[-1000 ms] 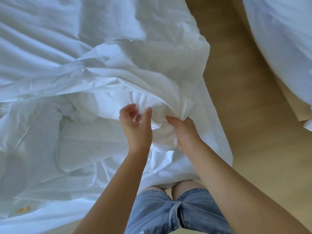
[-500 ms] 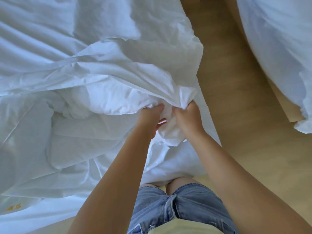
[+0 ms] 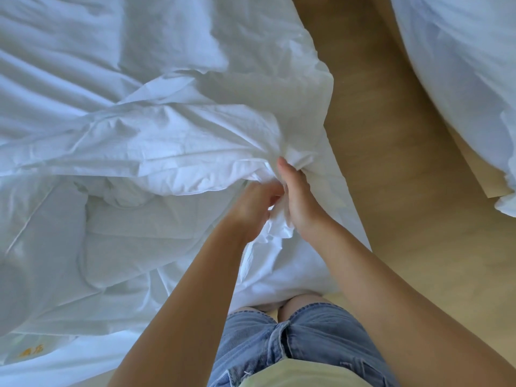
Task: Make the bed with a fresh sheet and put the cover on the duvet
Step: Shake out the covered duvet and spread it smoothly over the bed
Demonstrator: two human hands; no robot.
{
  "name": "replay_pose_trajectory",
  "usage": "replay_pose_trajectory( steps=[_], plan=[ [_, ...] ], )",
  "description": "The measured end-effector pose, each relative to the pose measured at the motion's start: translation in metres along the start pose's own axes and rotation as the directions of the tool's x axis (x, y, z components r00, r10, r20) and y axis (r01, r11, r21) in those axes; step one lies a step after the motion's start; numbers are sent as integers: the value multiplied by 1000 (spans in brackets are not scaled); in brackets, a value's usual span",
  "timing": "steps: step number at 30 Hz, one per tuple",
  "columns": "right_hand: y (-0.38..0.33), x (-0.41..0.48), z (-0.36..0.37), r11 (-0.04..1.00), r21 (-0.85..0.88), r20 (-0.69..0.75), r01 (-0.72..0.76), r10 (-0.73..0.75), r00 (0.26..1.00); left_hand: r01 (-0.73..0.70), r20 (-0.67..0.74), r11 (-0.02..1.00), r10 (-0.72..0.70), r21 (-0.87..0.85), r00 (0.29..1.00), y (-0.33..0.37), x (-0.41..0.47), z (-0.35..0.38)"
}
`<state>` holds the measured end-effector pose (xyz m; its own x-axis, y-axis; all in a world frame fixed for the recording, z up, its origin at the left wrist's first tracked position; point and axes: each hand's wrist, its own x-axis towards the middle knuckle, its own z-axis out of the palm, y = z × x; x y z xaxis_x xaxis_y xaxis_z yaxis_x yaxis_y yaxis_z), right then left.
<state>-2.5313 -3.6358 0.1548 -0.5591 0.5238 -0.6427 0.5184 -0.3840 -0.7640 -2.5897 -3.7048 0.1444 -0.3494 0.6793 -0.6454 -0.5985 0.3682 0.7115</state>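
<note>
A white duvet cover lies rumpled across the bed, its open edge lifted over the quilted white duvet beneath. At the bed's near right corner my left hand and my right hand are pressed close together, both gripping a bunched corner of white fabric. My right thumb points up into the folds. Whether that bunch is cover, duvet or both I cannot tell; my fingertips are hidden in the cloth.
Wooden floor runs along the bed's right side. Another white bundle of bedding lies at the upper right on a pale wooden base. A yellow embroidered mark shows on the sheet at the lower left. My denim shorts touch the bed's edge.
My left hand has moved right to meet my right hand, and both now clutch the same bunched corner. The cover's edge has been drawn toward the bed's corner.
</note>
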Motion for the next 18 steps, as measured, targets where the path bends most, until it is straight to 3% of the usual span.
replay_pose_trajectory(
  steps=[3,6,8,10,12,14,16,18],
  plan=[
    [0,5,-7,997,41,219,-72,62,974,22,33,1000,-22,-9,999,10,-1,-7],
    [1,6,-17,959,261,368,-114,10,930,46,-259,987,-6,151,966,9,7,0],
    [4,8,-30,932,346,341,-111,-15,940,44,-385,988,17,148,923,6,12,5],
    [13,12,-44,921,386,230,-59,-34,973,10,-403,998,17,66,915,2,15,5],
    [26,16,-53,974,225,-16,-9,13,1000,-1,-393,1000,-1,-3,920,-3,17,3],
    [38,20,-57,996,-18,-206,-89,83,975,-7,-366,999,-5,-31,931,-8,17,1],
    [44,20,-57,971,-77,-150,-228,214,965,-6,-349,999,-11,-48,937,-12,17,-1],
    [44,18,-58,930,-12,7,-368,368,930,7,-315,999,-23,-52,949,-13,17,-3]
  ],
)
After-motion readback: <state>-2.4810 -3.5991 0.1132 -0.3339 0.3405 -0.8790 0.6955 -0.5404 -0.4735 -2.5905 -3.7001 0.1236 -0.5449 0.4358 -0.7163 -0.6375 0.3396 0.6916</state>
